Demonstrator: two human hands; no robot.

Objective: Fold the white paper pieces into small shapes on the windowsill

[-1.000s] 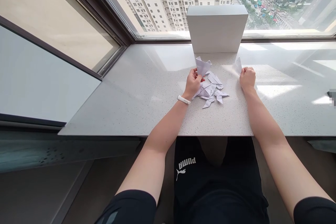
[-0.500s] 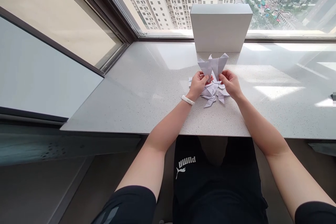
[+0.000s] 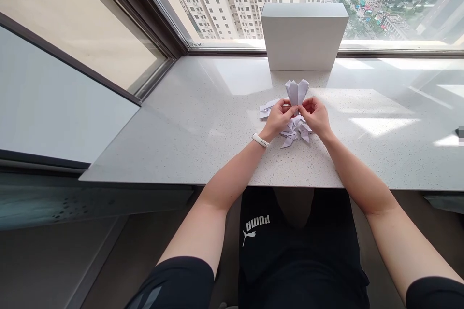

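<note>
Between my two hands stands a folded white paper piece (image 3: 297, 91), its pointed flaps spreading upward toward the window. My left hand (image 3: 282, 116), with a white band at the wrist, pinches its lower left part. From the other side my right hand (image 3: 314, 115) pinches the lower right part, the fingertips nearly meeting. Below and around the hands lie several folded white paper pieces (image 3: 289, 141) in a loose pile, partly hidden by the fingers. One more folded paper (image 3: 267, 108) pokes out left of my left hand.
A white box (image 3: 303, 43) stands upright behind the hands, against the window. The speckled white counter (image 3: 203, 130) ends at a front edge above my lap. A dark object (image 3: 459, 133) sits at the far right edge. A window frame (image 3: 159, 72) runs along the left.
My hands have drawn closer together, and the paper's flaps, spread wide before, now stand narrow and upright. The loose pile looks much the same.
</note>
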